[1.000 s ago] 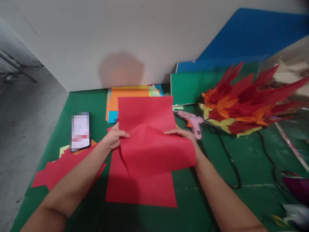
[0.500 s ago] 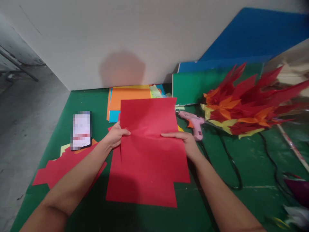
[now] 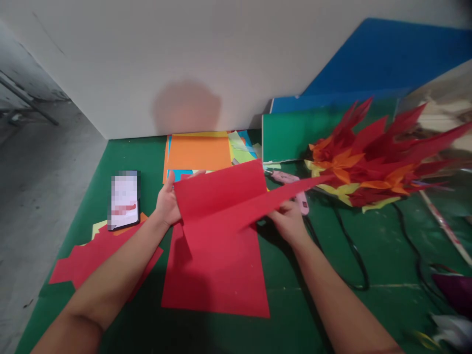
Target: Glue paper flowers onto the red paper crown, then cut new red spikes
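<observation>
Indoors, a person handles a red sheet (image 3: 221, 189) at the middle of a green surface (image 3: 125, 155), the left hand (image 3: 167, 202) spread against its left edge, the right hand (image 3: 289, 221) apparently pinching its near right part, where a flap rises. The sheet is bent but not folded flat, with no cut seen in it; how much work remains cannot be told. A second red sheet (image 3: 221, 290) lies flat beneath, on the near side. To the left, cut red pieces (image 3: 92, 255) rest by a phone (image 3: 124, 196), its screen blurred beyond reading. Orange paper (image 3: 199, 152) lies at the far side, a pink glue gun (image 3: 283, 177) just right of the sheet, near an assembled bundle of pointed paper shapes (image 3: 368, 162); no brand or label is legible
</observation>
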{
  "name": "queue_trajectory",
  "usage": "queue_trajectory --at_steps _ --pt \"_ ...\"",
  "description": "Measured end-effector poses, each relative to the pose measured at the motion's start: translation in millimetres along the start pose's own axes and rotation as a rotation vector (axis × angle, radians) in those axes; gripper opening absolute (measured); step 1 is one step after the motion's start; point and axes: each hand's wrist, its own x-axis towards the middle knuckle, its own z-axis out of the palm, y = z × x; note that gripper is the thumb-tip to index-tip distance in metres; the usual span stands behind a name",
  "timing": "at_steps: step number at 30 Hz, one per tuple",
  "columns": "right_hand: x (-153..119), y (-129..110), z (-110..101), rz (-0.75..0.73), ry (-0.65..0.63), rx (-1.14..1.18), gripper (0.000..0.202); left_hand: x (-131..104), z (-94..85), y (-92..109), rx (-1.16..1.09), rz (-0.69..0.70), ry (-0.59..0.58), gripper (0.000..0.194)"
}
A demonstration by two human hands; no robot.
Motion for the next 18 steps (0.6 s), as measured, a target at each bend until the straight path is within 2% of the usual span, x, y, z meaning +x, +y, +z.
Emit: queue_trajectory --at_steps 2,5,9,11,14,18 --pt "-2.3 -1.5 1.1 0.027 0.009 0.04 0.031 -2.5 2.7 0.6 0.05 -0.029 -0.057 0.07" --pt "-3.5 -4.6 1.3 0.092 0.037 0.123 0.033 -3.7 -0.2 -1.4 0.149 -0.051 -0.043 0.081" --pt "-2.1 -7.2 2.1 0.138 0.055 0.172 0.032 -4.3 -12.8 -5.7 0.231 -0.086 0.04 0.062" --pt "-1.4 -8.1 3.3 0.149 0.065 0.202 0.032 -6.3 -15.7 -6.7 0.268 -0.151 -0.002 0.065" --pt "-0.9 -10.8 5.6 0.16 0.083 0.255 0.032 -10.0 -12.8 -6.2 0.318 -0.181 -0.076 0.068" --pt "-0.8 -16.0 7.7 0.187 0.061 0.313 0.033 -9.8 -5.8 -6.9 0.457 -0.11 -0.037 0.054"
